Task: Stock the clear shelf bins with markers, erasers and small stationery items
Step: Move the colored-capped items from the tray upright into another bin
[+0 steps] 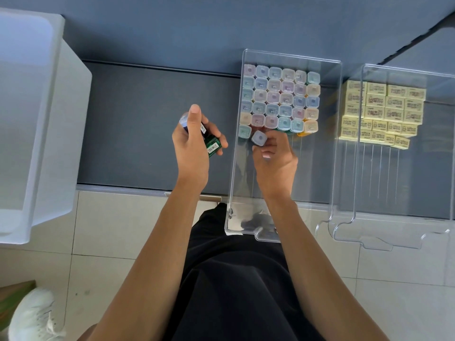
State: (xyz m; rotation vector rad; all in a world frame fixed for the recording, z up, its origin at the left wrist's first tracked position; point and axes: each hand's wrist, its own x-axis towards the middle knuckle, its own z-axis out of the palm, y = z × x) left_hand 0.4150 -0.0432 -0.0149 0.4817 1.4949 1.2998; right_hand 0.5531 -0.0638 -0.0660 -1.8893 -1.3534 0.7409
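Filling the marker bin (316, 173): right hand (274, 158) pinches a capped marker (259, 138) at the near row, left hand (190, 146) grips spare markers (212, 145); next, seat it upright.

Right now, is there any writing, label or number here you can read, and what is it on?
No text here is readable.
Erasers: dark print and drawings on yellow wrappers, too small to read.
Markers in the left hand: white barcode stickers, digits blurred.
Caps in the bin, and the marker in the right hand: no text visible.
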